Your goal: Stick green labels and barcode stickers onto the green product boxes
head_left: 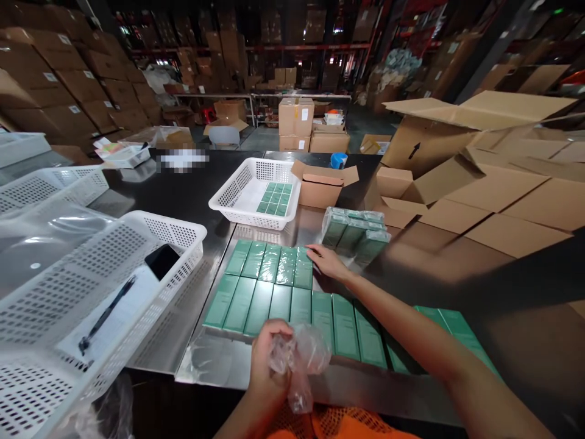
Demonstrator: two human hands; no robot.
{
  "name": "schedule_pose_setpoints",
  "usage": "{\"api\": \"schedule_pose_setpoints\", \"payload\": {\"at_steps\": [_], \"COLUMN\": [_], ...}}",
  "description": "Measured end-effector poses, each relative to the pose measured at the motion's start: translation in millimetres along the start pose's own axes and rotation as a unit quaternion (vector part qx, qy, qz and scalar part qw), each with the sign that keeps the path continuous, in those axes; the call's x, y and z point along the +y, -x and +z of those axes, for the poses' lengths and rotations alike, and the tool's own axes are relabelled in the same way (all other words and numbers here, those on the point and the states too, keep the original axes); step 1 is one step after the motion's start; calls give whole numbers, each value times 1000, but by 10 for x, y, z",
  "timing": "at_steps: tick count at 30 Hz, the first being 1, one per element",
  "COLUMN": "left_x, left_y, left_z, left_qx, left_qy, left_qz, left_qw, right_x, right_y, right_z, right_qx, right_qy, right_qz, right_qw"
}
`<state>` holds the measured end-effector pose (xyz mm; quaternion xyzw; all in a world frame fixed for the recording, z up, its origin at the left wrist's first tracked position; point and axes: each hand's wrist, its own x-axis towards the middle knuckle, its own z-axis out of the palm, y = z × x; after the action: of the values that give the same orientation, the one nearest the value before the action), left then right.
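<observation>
1. On a steel-topped packing table point(256, 366) in a carton-stacked warehouse, a person's left hand point(269, 360) is closed around a wad of clear plastic wrap point(299, 356), near the table's front edge.
2. The right hand point(326, 262) lies open, fingers flat, touching the right end of the far row of green boxes point(274, 263).
3. Risk, as judged: a nudge from that flat hand could skew the tight rows; the loose wrap could drag over the near boxes.
4. Count: five green boxes in the far row; about nine visible in the near row point(292, 308), the forearm hiding some.
5. One film-wrapped bundle of green boxes point(354, 230) sits just beyond the right hand.
6. Three white baskets show: one ahead point(228, 195) holding green boxes, two at left, the nearer point(183, 225) holding a pen point(107, 314).
</observation>
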<state>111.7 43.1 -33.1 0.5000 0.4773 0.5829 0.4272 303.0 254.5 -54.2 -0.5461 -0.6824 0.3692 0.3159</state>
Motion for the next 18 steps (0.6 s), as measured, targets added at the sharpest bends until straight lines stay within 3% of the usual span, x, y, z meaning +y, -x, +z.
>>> {"api": "schedule_pose_setpoints", "payload": {"at_steps": [3,6,9,11,16,18], "left_x": [-16,-31,-62,-63,49,101], "left_y": [42,45,3,-31,-70,-91], "left_z": [-32,-100,-116,-61,134,138], "left_qx": [-58,-66,-104,-117,27,48], "left_qy": [-30,-10,16,13,56,113], "left_qz": [-15,-29,-65,-75,-90,-117], "left_qw": [998,997,992,990,994,986], "right_x": [-91,-145,-86,-1,108,54], "right_y": [98,228,382,493,827,987], "right_z": [-90,-457,-878,-1083,-1297,-1305], "right_qx": [27,93,185,200,134,147], "right_qy": [89,178,364,453,434,399], "right_qz": [-46,-76,-75,-60,-77,-77], "right_qw": [995,977,910,867,887,902]}}
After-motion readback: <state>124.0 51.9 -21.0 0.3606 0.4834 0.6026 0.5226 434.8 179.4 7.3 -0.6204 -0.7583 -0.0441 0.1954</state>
